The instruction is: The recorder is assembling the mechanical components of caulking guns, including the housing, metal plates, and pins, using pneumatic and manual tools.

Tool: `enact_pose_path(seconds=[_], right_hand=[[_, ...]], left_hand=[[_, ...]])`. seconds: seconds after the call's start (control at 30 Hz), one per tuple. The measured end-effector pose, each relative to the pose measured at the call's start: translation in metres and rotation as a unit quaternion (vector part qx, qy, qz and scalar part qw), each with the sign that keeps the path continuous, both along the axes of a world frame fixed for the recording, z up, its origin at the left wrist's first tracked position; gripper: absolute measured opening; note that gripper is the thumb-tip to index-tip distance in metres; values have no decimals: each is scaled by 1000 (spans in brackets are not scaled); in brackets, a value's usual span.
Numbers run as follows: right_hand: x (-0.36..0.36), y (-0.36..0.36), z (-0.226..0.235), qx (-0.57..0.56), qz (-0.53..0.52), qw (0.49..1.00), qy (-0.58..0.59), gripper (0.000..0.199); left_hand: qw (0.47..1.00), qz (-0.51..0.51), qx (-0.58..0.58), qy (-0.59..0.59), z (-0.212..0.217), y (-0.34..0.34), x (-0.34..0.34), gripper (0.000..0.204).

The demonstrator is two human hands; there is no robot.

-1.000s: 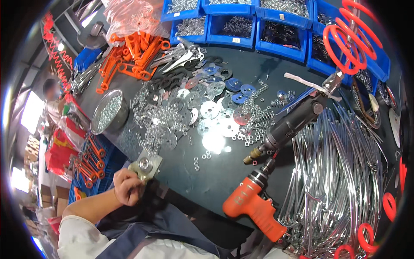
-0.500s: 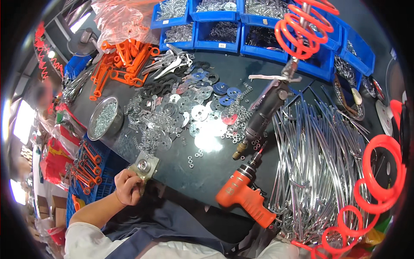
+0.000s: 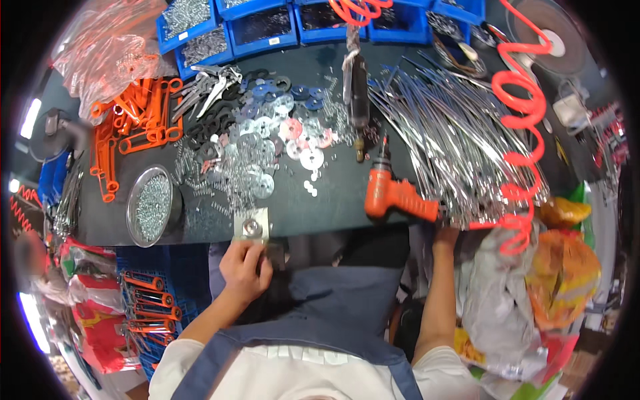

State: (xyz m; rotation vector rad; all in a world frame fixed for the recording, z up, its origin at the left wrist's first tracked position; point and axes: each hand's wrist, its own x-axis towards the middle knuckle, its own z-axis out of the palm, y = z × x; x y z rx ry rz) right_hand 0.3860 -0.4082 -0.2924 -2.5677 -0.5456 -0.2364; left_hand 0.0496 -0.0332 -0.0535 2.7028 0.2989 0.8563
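My left hand (image 3: pixel 244 270) is at the table's near edge with fingers curled, against the lower side of a small metal plate (image 3: pixel 261 219). A round metal piece (image 3: pixel 252 229) with a ringed centre sits on that plate. What the fingers pinch, if anything, is hidden. My right hand (image 3: pixel 445 235) is by the near ends of a heap of long shiny metal rods (image 3: pixel 460 143), its fingers mostly hidden. Just left of it an orange power screwdriver (image 3: pixel 399 197) lies on the table. A dark air screwdriver (image 3: pixel 357 90) hangs beyond, above the table.
Washers (image 3: pixel 263 127), springs and nuts are heaped mid-table. A metal bowl (image 3: pixel 167 203) of small parts stands left, near orange wrench-shaped handles (image 3: pixel 143 120). Blue bins (image 3: pixel 263 33) line the back. A red coiled hose (image 3: pixel 523 123) hangs right. Orange tools fill a blue crate (image 3: pixel 193 260) below.
The view has swung right and down, showing my right forearm and hand by the rods. My left hand stays at the metal plate, fingers still curled.
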Motion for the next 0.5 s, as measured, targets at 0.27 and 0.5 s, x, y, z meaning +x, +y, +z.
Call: enact_pose_path(seconds=[0.27, 0.5], right_hand=[[-91, 35, 130, -175, 76, 975, -117, 9], [-141, 5, 213, -143, 258, 933, -204, 14]], left_hand=[[950, -304, -39, -52, 44, -34, 11, 47], [913, -401, -54, 53, 31, -43, 2, 69]])
